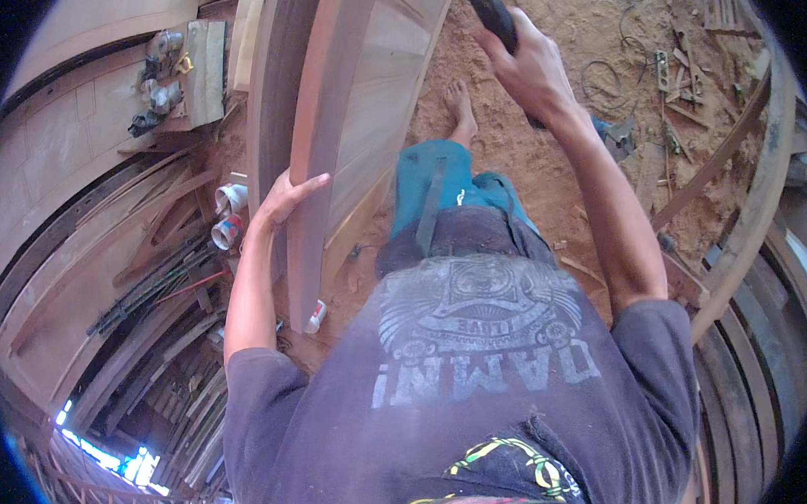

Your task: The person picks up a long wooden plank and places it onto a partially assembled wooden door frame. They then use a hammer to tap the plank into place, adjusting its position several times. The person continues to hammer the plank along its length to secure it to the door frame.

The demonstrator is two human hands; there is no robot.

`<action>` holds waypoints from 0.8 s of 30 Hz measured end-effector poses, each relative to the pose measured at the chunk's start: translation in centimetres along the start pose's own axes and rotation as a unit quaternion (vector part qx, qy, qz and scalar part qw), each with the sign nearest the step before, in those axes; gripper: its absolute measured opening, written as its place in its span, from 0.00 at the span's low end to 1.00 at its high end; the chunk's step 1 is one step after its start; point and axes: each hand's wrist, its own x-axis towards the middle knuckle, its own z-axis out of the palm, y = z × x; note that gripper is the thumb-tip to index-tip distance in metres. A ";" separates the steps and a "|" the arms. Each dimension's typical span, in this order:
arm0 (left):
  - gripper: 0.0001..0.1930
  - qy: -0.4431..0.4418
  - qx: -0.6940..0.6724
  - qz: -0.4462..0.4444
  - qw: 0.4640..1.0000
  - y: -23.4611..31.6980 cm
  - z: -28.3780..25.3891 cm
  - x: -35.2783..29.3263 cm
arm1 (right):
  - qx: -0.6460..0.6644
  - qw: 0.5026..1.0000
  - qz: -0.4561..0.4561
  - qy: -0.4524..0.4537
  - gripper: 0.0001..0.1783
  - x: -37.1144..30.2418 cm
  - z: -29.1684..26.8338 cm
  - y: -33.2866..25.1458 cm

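Observation:
My left hand [280,201] grips the edge of a long reddish wooden board [316,111], its thumb laid across the front edge and its other fingers hidden behind. The board stands on edge and runs away from me, beside a pale flat panel [385,66] on its right. My right hand [535,67] is raised at the upper right, closed around the black handle of a hammer [491,15]. The dark hammer head is partly cut off by the top of the picture, apart from the board.
Power tools [164,77] rest by a wooden block at the upper left. Two white containers [227,199] and a small can [316,317] lie near the board. A cable [600,82] and wood scraps lie on the dirt floor [583,23]. Timber [748,389] is stacked at the right.

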 end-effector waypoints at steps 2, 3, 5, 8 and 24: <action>0.50 0.027 0.014 0.022 0.999 -4.0 -0.1 -1.7 | 0.038 0.996 0.076 -0.020 0.23 -6.5 0.1 0.7; 0.50 0.034 0.025 0.035 0.998 -5.4 -0.1 -1.9 | 0.042 0.995 0.094 -0.015 0.22 -9.7 0.0 1.7; 0.46 0.062 0.047 -0.017 0.997 -4.2 0.1 -1.7 | 0.042 0.992 0.121 -0.018 0.21 -16.2 1.0 4.3; 0.43 0.072 0.013 -0.022 0.997 -3.7 0.1 -1.8 | 0.053 0.985 0.159 -0.045 0.20 -24.9 3.2 8.6; 0.44 0.023 0.020 0.026 0.999 -14.4 0.7 -7.6 | 0.285 0.849 0.415 -0.160 0.32 -45.3 21.3 5.1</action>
